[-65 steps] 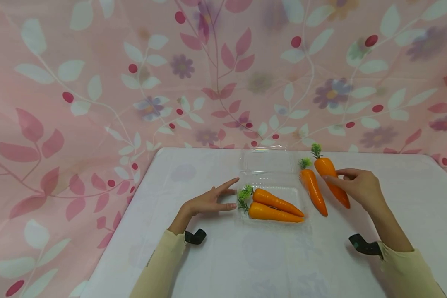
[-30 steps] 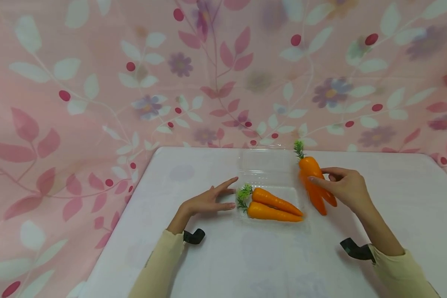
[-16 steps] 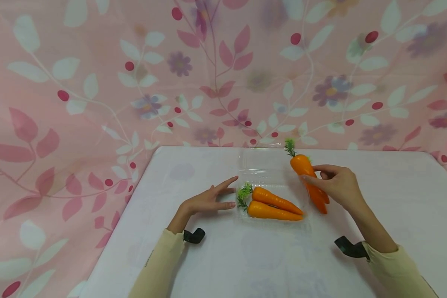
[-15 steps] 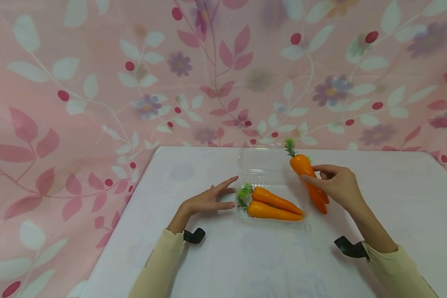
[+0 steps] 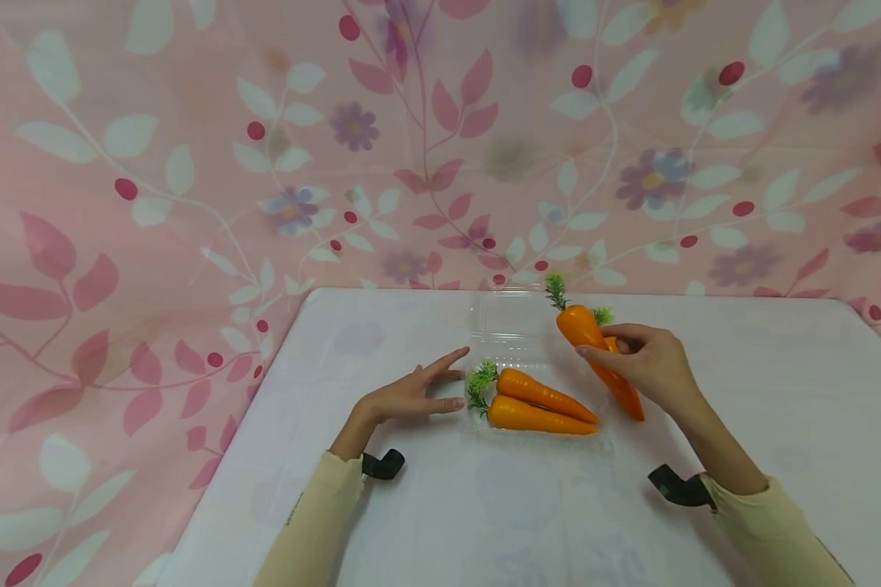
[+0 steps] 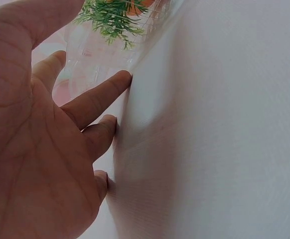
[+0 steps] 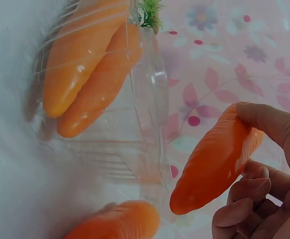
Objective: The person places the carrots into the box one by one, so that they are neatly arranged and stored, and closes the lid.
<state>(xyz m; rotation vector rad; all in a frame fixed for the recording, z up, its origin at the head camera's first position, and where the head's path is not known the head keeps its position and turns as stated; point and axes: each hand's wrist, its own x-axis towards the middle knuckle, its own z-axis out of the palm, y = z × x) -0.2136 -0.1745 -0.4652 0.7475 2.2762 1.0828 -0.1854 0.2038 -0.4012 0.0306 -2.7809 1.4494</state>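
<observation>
A pink flowered cloth (image 5: 191, 163) is hanging behind a white table (image 5: 484, 514). On the table a clear plastic box (image 5: 536, 359) is sitting open, its lid lying back toward the cloth. Two carrots (image 5: 539, 406) are lying side by side in the box, their long axes running left to right, green tops pointing left and tips pointing right.

The right hand (image 5: 649, 367) is holding a third carrot (image 5: 583, 334) in the air just beside the right edge of the box. This carrot is slanting, its green top pointing up and away to the left, its tip pointing down toward the person. Thumb and fingers are curling round its middle, clamped on it. A fourth carrot (image 5: 620, 391) is lying on the table under that hand, mostly hidden.

The left hand (image 5: 411, 395) is resting on the table at the left wall of the box. Its fingers (image 6: 97, 99) are lying straight and slightly apart, with the fingertips touching the plastic and holding nothing.
</observation>
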